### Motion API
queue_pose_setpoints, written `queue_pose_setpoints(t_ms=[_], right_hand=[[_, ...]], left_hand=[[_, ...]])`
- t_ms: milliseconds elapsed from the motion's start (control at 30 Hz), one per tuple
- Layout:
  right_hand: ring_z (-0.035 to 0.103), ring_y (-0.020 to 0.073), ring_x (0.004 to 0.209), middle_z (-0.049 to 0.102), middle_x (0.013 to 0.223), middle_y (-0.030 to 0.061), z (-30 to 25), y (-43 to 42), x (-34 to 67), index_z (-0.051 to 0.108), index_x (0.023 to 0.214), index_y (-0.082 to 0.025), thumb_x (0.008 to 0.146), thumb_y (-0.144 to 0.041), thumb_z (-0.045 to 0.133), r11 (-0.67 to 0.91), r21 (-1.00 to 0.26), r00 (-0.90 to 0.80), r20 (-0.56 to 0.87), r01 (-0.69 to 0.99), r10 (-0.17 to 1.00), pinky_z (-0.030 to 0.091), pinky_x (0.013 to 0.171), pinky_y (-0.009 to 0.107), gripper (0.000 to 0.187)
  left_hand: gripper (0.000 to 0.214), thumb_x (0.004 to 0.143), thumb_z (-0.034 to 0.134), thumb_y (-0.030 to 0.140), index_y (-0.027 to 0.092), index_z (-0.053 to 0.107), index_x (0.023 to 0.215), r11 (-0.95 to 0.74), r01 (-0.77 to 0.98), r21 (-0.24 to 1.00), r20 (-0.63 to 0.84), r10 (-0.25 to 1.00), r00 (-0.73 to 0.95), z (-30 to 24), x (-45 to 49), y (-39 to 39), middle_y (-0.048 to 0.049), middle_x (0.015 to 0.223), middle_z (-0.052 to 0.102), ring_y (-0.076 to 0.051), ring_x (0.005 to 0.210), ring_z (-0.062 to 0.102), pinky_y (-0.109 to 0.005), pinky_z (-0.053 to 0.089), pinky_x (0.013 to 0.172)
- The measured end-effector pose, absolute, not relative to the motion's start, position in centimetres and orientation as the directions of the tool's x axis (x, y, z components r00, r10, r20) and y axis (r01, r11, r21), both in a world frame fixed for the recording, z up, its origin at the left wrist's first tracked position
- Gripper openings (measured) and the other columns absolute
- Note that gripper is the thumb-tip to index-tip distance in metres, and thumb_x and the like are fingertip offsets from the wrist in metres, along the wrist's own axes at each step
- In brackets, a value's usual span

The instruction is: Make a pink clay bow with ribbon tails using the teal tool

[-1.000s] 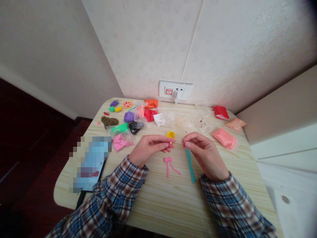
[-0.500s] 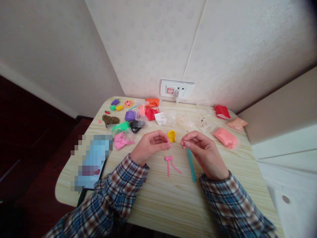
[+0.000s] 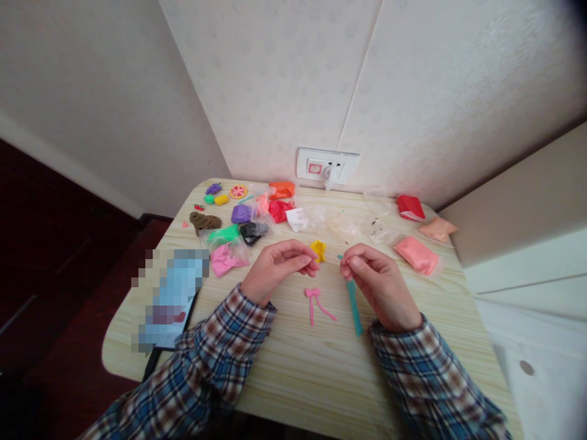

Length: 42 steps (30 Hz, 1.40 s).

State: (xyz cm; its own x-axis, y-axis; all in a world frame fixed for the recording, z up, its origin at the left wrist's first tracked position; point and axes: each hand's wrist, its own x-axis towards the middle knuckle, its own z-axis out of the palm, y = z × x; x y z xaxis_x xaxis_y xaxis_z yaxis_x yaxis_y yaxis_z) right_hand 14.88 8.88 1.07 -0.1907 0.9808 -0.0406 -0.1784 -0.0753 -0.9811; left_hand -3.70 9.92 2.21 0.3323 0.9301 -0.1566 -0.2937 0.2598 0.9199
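Above the middle of the table, my left hand is curled, its thumb against the fingers, and nothing shows in it. My right hand pinches thumb and fingertips together; a tiny reddish bit seems to be between them, too small to name. Below and between the hands lies a pink clay bow with two thin tails. A teal flat tool lies partly under my right hand. Just behind the gap between my hands sits a crumpled yellow piece, probably clay or its wrapper.
Bags of coloured clay, such as pink, green and red, lie at the back left. Beside them are small clay fruits and a brown coiled lump. A phone lies left; salmon and red packs lie right.
My right hand has shifted slightly right, uncovering the far tip of the teal tool. The left thumb has drawn back along the fingers. The bow stays in place.
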Motion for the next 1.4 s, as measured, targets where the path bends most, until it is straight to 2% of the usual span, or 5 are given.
queue_pose_setpoints(t_ms=[367,633,933,1167,1400], right_hand=[[0.049,0.0087,0.057,0.056,0.061,-0.0031,1.03,8.9,15.08,0.063,0.073,-0.02,0.075,-0.036,0.068,-0.082,-0.984,-0.168,-0.055,-0.16,0.984,0.041,0.056,0.022,0.017],[0.052,0.0096,0.058,0.06,0.064,-0.0013,0.97,8.78,15.08,0.064,0.078,-0.02,0.08,-0.036,0.062,-0.09,-0.985,-0.237,-0.054,-0.145,0.97,0.043,0.057,0.024,0.016],[0.055,0.0098,0.063,0.063,0.069,-0.0005,0.86,8.97,15.24,0.066,0.081,-0.02,0.08,-0.034,0.063,-0.069,-0.988,-0.243,-0.034,-0.135,0.969,0.045,0.062,0.023,0.014],[0.058,0.0112,0.069,0.066,0.075,0.0007,0.9,8.94,15.14,0.064,0.078,-0.02,0.074,-0.032,0.069,-0.057,-0.993,-0.213,-0.034,-0.104,0.976,0.047,0.066,0.025,0.014],[0.053,0.0091,0.06,0.059,0.063,-0.0029,1.04,9.02,15.12,0.059,0.07,-0.02,0.072,-0.034,0.071,-0.037,-0.994,-0.168,-0.02,-0.099,0.986,0.044,0.058,0.022,0.019]], left_hand=[[0.032,0.056,0.082,0.031,0.012,0.057,0.062,0.278,-0.32,0.906,-0.196,0.944,0.264,2.41,-3.74,9.99,0.0038,0.053,0.06,-0.006,0.049,0.053,-0.017,0.042,0.051],[0.021,0.06,0.079,0.02,0.014,0.067,0.076,0.212,-0.248,0.945,-0.145,0.953,0.265,2.02,-3.83,10.08,0.0011,0.074,0.066,-0.01,0.072,0.06,-0.022,0.046,0.072],[0.019,0.07,0.072,0.031,0.013,0.067,0.068,0.191,-0.202,0.96,-0.131,0.952,0.277,1.9,-3.84,10.07,0.0011,0.063,0.062,-0.009,0.061,0.053,-0.021,0.042,0.063],[0.024,0.055,0.081,0.019,0.013,0.06,0.067,0.205,-0.176,0.963,-0.149,0.946,0.288,1.93,-3.89,10.11,0.0047,0.066,0.06,-0.007,0.064,0.054,-0.02,0.043,0.067],[0.033,0.067,0.073,0.042,0.013,0.059,0.06,0.245,-0.192,0.95,-0.184,0.94,0.288,2.16,-3.79,9.97,0.0033,0.053,0.056,-0.007,0.051,0.049,-0.02,0.042,0.055]])
